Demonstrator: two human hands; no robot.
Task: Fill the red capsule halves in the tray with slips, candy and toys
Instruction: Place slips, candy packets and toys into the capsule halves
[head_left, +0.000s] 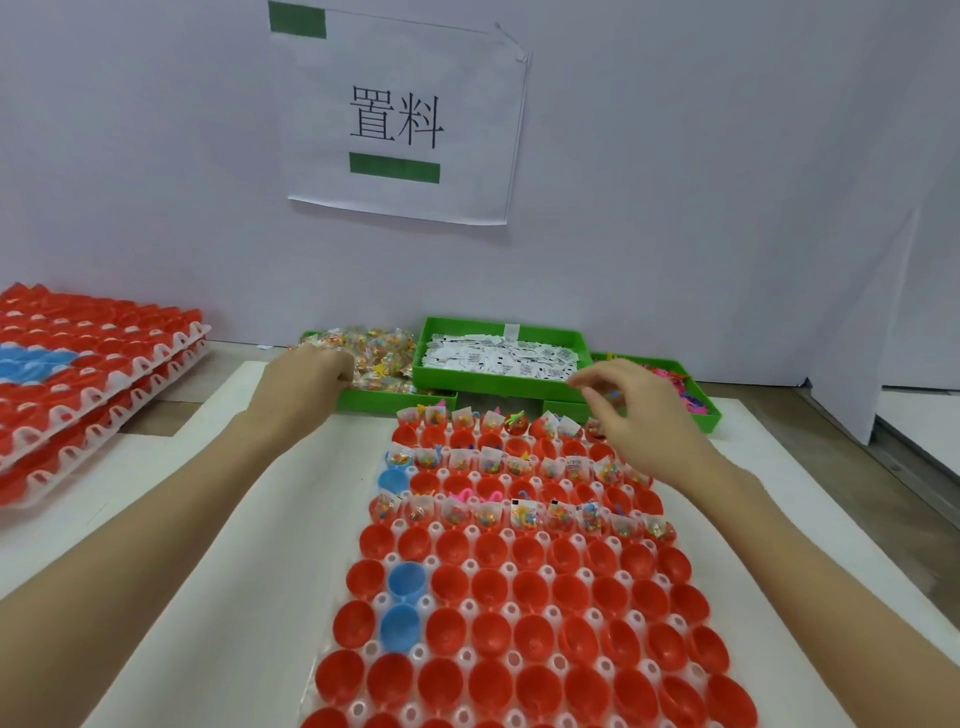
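The tray (519, 660) lies lengthwise in front of the person on a white board (270, 493), so each row is reachable; the far rows of red halves (519, 597) already carry candy packets and slips, the near rows are bare, and a few blue halves (402, 582) sit among them. Three green bins stand just behind the tray, probably to keep reaches short. The left hand (306, 374) is in the candy bin (395, 401), fingers curled into the packets; whether it holds one I cannot tell. The right hand (631, 410) hovers between the slips bin (498, 382) and the toy bin (709, 410), fingers loosely bent; it seems to hold nothing. Spare trays (78, 374) are stacked at the left.
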